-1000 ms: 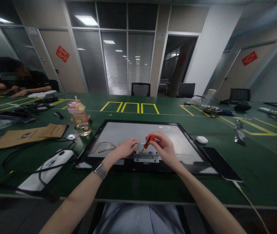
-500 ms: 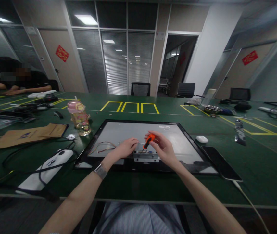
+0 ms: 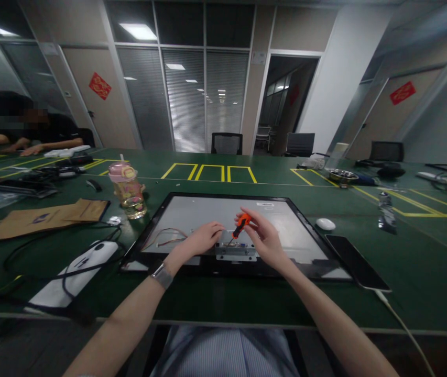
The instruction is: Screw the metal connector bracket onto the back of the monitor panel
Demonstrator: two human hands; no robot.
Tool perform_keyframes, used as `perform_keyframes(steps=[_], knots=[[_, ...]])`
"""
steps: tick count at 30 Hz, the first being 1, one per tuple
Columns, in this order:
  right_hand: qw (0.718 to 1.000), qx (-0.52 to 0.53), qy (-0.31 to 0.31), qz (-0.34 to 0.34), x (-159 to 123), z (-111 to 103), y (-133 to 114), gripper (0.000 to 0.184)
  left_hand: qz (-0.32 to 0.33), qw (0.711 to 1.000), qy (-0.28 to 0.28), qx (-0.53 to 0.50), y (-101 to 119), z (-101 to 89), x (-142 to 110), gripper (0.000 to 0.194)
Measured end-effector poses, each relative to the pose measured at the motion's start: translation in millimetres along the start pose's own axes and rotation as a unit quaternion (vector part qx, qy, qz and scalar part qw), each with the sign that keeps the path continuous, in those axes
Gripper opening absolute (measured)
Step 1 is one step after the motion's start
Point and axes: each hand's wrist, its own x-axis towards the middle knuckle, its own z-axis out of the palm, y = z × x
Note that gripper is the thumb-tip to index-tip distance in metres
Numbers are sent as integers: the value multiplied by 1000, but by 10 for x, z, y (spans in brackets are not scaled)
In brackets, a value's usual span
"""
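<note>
An orange-and-black screwdriver [image 3: 242,224] is in my right hand [image 3: 265,233], its fingers wrapped around the handle. The shaft slants down to the left, its tip at a small circuit board [image 3: 236,244] beside a metal bracket [image 3: 236,254]. My left hand [image 3: 206,237] rests at the left end of the board, fingers together and curved downward; whatever lies under the fingertips is hidden. Beneath both hands a flat display panel [image 3: 184,209] lies with its grey back facing up. Thin wires [image 3: 172,238] run across the panel left of my left hand.
Left of the panel stand a bottle [image 3: 127,191], paper envelopes [image 3: 46,217] and a white power strip [image 3: 74,275] with black cables. A phone [image 3: 357,262] and a white case [image 3: 325,224] lie to the right. Across the table at far left sits a person [image 3: 54,131].
The screwdriver handle and my right hand's fingers have shifted very slightly. My left hand stays in place. The far person's hand has moved a little.
</note>
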Motion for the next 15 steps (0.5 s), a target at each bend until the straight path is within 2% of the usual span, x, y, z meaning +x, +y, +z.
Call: perform_keyframes(steps=[3, 6, 12, 15], knots=[[999, 16, -32, -4, -22, 10, 1, 38, 10, 1000, -1, 2, 2, 0, 3, 34], [999, 14, -33, -6, -25, 20, -5, 36, 8, 1000, -4, -1, 10, -8, 5, 33], [994, -80, 71, -33, 6, 10, -11, 29, -3, 1000, 0, -13, 23, -21, -5, 33], [992, -99, 71, -39, 15, -5, -28, 25, -4, 1000, -1, -9, 20, -14, -6, 33]])
